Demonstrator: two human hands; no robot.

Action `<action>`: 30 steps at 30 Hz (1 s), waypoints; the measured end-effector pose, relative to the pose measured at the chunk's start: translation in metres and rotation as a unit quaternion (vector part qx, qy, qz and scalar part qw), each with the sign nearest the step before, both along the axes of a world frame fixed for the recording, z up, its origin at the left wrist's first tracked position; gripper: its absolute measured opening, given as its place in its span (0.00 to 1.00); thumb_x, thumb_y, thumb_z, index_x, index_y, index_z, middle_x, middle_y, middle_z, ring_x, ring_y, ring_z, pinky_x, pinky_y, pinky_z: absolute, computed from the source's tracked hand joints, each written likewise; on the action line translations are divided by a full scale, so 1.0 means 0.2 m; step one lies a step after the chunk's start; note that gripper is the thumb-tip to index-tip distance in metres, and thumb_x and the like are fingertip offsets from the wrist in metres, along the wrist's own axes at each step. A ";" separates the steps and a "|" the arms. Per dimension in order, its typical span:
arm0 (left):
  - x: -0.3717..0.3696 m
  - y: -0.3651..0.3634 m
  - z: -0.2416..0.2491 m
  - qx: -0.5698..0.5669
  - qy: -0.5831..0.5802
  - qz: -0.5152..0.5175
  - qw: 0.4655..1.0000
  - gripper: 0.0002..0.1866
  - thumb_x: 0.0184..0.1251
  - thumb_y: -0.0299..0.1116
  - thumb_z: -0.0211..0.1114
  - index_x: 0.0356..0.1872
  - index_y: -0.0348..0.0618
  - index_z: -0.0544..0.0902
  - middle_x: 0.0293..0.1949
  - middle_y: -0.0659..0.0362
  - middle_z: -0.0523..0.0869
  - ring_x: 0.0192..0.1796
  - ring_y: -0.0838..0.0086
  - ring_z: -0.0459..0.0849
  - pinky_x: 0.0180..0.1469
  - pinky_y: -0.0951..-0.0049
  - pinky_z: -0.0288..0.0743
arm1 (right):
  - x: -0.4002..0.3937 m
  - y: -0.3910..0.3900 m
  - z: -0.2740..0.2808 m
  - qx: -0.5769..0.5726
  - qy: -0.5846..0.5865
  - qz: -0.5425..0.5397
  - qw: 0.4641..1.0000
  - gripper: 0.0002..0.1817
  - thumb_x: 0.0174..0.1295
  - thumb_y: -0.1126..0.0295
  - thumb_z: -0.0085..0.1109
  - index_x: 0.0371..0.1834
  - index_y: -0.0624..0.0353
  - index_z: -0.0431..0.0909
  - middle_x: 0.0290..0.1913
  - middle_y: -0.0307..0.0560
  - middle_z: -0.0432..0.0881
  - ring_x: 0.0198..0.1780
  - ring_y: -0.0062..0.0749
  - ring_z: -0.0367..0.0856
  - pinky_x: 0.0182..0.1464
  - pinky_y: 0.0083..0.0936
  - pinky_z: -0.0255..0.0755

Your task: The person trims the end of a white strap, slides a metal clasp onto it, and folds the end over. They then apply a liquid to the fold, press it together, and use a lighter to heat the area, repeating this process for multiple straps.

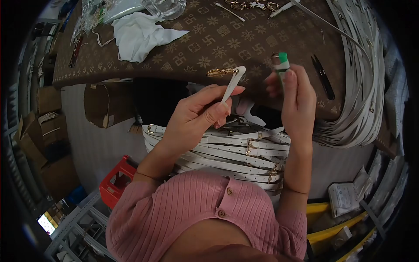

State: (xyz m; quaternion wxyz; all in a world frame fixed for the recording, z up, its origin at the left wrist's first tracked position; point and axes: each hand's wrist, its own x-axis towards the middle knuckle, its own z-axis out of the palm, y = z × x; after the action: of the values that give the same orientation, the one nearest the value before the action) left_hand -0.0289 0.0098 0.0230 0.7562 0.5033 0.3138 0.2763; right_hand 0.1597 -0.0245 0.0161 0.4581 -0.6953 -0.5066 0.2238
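Note:
My left hand [193,112] pinches a narrow white strap [233,85] between thumb and fingers. The strap's folded tip points up, and a gold metal clasp [220,72] hangs off it to the left. In my right hand [298,94] is a lighter [283,65] with a green top, held upright to the right of the strap and apart from it. I see no flame, and some right fingers are smeared by motion. Below both hands, a bundle of white belts [218,150] with gold buckles lies across my lap.
The brown patterned tablecloth [209,43] carries a crumpled white cloth [139,37], a cotton swab [230,12], gold chain [248,5] and black tweezers [322,77]. More white straps [364,87] drape over the right edge. A red stool [117,181] and cardboard boxes [49,126] stand left.

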 end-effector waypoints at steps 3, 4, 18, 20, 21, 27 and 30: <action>-0.01 0.01 -0.02 -0.010 -0.012 0.005 1.000 0.18 0.65 0.30 0.52 0.54 0.31 0.69 0.28 0.64 0.71 0.27 0.85 0.66 0.29 0.85 0.62 | -0.09 -0.08 0.04 0.010 0.278 0.091 0.956 0.09 0.66 0.71 0.40 0.40 0.66 0.69 0.22 0.40 0.75 0.19 0.16 0.67 0.23 0.16 0.63; -0.01 0.01 -0.03 -0.017 -0.023 0.008 1.000 0.17 0.64 0.27 0.53 0.54 0.34 0.71 0.28 0.65 0.71 0.27 0.86 0.68 0.30 0.87 0.63 | -0.09 -0.09 0.04 -0.017 0.284 0.137 0.949 0.10 0.66 0.71 0.39 0.43 0.66 0.67 0.22 0.39 0.74 0.20 0.15 0.66 0.23 0.14 0.62; 0.00 0.01 -0.07 -0.024 -0.051 0.052 0.997 0.19 0.61 0.27 0.58 0.53 0.31 0.71 0.30 0.64 0.74 0.28 0.85 0.69 0.30 0.86 0.64 | -0.15 -0.04 0.02 -0.144 0.322 0.123 0.928 0.24 0.65 0.55 0.43 0.21 0.64 0.73 0.17 0.36 0.71 0.20 0.11 0.63 0.22 0.13 0.57; 0.00 0.01 -0.07 -0.025 -0.052 0.052 0.997 0.20 0.61 0.27 0.58 0.53 0.31 0.71 0.30 0.64 0.74 0.28 0.85 0.69 0.31 0.86 0.65 | -0.17 -0.03 0.00 -0.137 0.324 0.107 0.930 0.24 0.65 0.56 0.44 0.20 0.65 0.74 0.17 0.36 0.71 0.20 0.13 0.64 0.22 0.14 0.59; 0.00 0.01 -0.08 -0.024 -0.059 0.050 0.997 0.19 0.61 0.27 0.58 0.53 0.31 0.71 0.30 0.63 0.74 0.28 0.84 0.69 0.30 0.85 0.65 | -0.18 -0.02 -0.01 -0.131 0.324 0.094 0.932 0.24 0.64 0.58 0.44 0.18 0.66 0.74 0.16 0.36 0.71 0.20 0.14 0.66 0.23 0.15 0.61; 0.01 0.01 -0.09 -0.028 -0.042 0.067 0.996 0.20 0.60 0.27 0.59 0.53 0.31 0.71 0.28 0.63 0.74 0.27 0.82 0.69 0.29 0.84 0.64 | -0.19 -0.01 -0.02 -0.093 0.306 0.072 0.945 0.21 0.61 0.58 0.47 0.23 0.64 0.80 0.11 0.44 0.72 0.15 0.19 0.69 0.22 0.22 0.64; 0.01 0.01 -0.09 -0.032 -0.053 0.068 0.996 0.20 0.60 0.27 0.59 0.53 0.30 0.71 0.28 0.63 0.74 0.27 0.82 0.69 0.29 0.83 0.64 | -0.18 -0.01 -0.03 -0.101 0.260 0.081 0.957 0.21 0.60 0.58 0.46 0.23 0.65 0.79 0.11 0.48 0.71 0.14 0.26 0.70 0.22 0.24 0.65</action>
State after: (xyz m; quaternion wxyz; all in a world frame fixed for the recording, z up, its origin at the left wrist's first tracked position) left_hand -0.0263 0.0111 0.0054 0.7672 0.4410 0.3150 0.3431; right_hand 0.1234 -0.0268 0.0099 0.4815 -0.6128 -0.3991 0.4831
